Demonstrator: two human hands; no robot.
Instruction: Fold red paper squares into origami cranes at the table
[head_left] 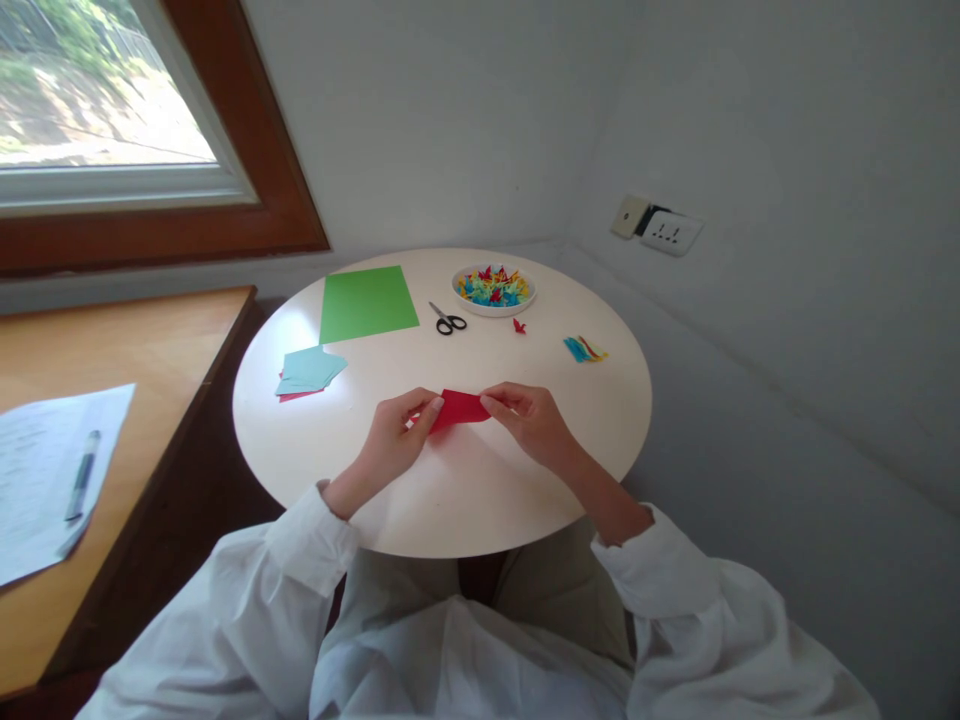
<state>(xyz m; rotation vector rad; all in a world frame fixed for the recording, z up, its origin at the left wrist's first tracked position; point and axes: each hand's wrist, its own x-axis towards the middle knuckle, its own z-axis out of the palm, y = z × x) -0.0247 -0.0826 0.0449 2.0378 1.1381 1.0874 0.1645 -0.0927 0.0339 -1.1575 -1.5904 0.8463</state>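
A small folded piece of red paper (460, 406) is stretched between my two hands, just over the near middle of the round table. My left hand (401, 425) pinches its left end between thumb and fingers. At the other end, my right hand (531, 418) grips the right corner the same way. Beyond the hands lies a tiny red folded paper crane (520, 326). A white oval dish (495, 311) farther back holds many small folded papers in red, yellow, blue and green.
Black-handled scissors (448, 321) lie beside a green sheet (367, 304). Light blue paper pieces (309, 370) rest on red ones at the left of the white table (390, 525). Thin coloured strips (585, 349) are at right. A wooden desk (180, 340) bears written paper (45, 470) and a pen (82, 475).
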